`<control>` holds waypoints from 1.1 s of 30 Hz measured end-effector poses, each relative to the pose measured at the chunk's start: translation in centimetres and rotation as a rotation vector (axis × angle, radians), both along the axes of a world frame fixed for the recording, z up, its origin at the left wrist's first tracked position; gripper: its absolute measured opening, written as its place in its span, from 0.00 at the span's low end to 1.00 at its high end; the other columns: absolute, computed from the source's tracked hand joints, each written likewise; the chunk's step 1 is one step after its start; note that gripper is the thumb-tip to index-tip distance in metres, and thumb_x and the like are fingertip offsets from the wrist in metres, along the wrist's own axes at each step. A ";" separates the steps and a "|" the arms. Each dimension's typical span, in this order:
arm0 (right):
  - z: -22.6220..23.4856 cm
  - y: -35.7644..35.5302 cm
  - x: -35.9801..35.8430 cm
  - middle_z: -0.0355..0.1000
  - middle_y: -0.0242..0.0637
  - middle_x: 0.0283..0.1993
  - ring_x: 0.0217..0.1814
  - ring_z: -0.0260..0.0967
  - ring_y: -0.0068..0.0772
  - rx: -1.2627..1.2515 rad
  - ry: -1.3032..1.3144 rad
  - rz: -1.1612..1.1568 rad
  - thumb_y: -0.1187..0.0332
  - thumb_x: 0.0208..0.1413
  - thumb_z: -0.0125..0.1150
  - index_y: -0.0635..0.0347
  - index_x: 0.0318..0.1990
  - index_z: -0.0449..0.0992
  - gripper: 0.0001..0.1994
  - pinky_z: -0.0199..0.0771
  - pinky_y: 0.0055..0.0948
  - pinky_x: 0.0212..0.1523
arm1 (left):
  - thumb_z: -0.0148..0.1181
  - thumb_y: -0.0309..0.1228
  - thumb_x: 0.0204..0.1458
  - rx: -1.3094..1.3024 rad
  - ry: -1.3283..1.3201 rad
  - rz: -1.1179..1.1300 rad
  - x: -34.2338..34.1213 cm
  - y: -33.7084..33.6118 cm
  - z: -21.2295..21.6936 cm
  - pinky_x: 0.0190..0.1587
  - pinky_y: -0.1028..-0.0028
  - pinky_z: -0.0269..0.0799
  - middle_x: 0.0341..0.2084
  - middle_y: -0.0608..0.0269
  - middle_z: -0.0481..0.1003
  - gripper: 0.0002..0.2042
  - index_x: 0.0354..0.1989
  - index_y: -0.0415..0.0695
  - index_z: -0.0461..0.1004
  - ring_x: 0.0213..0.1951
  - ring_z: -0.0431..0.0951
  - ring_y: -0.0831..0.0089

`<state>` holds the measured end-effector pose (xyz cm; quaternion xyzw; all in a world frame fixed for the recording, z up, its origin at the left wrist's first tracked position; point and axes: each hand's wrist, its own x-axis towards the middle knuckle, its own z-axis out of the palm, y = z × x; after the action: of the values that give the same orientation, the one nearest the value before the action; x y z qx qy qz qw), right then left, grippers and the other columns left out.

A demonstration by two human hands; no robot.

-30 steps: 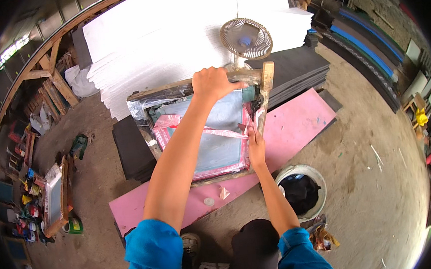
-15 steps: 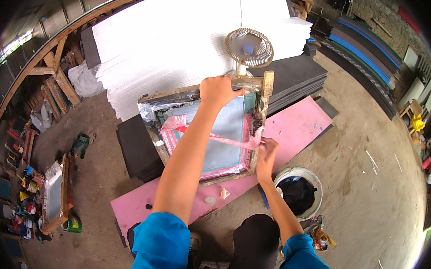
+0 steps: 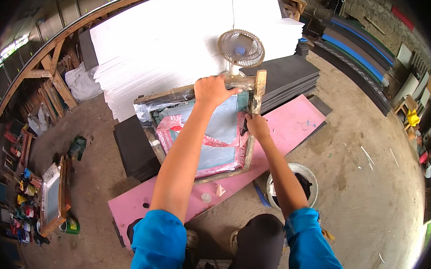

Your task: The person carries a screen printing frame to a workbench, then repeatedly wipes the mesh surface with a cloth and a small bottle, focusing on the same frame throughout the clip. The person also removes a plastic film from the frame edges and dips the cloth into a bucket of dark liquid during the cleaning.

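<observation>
A screen-printing frame (image 3: pixel 173 95) of worn wood is propped up in front of me, tilted. Its grey-blue mesh (image 3: pixel 222 121) is bordered by pink-and-white tape (image 3: pixel 168 123), and a loose strip of that tape sags across the middle. My left hand (image 3: pixel 212 90) is closed over the top bar, thumb pointing right; its forearm covers part of the mesh. At the inner edge of the right bar, my right hand (image 3: pixel 258 126) has its fingers curled together beside a small dark patch. What they pinch there is too small to make out.
Under the frame lies a long pink foam sheet (image 3: pixel 294 119). A white bucket (image 3: pixel 312 177) with black contents stands at right. Behind are a fan (image 3: pixel 241 48), stacked white sheets (image 3: pixel 168 33) and black sheets (image 3: pixel 286 77). Another frame (image 3: pixel 52 198) leans at left near paint containers.
My right hand has moved up along the right bar and come off the loose tape strip, which now hangs slacker. My left hand keeps its hold on the top bar.
</observation>
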<state>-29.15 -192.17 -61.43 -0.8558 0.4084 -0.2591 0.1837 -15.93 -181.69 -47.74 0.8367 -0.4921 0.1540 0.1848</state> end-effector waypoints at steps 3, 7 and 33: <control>-4.4 2.0 -0.9 0.72 0.56 0.24 0.28 0.72 0.58 -0.020 -0.045 -0.107 0.54 0.61 0.42 0.64 0.37 0.70 0.19 0.72 0.50 0.32 | 0.57 0.68 0.33 -0.001 -0.029 -0.011 0.0 -0.4 -0.4 0.28 0.65 0.72 0.19 0.61 0.77 0.33 0.32 0.47 0.76 0.26 0.79 0.63; -10.4 5.2 -3.2 0.71 0.52 0.19 0.22 0.71 0.56 -0.094 0.023 -0.088 0.58 0.61 0.44 0.61 0.39 0.68 0.14 0.72 0.49 0.23 | 0.56 0.68 0.33 0.004 -0.007 0.027 0.6 -0.9 -0.6 0.27 0.65 0.71 0.18 0.61 0.76 0.32 0.30 0.48 0.77 0.25 0.79 0.65; -1.2 4.8 -5.1 0.67 0.46 0.43 0.47 0.64 0.46 -0.412 -0.173 0.400 0.67 0.52 0.58 0.68 0.42 0.67 0.14 0.67 0.38 0.45 | 0.57 0.67 0.35 -0.024 -0.019 -0.029 1.0 -0.8 -0.9 0.29 0.68 0.71 0.21 0.62 0.77 0.32 0.28 0.45 0.77 0.27 0.79 0.67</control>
<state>-34.24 -187.38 -62.62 -0.9133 0.1534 -0.3668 0.0878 -14.93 -182.48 -48.61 0.8257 -0.5040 0.1651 0.1923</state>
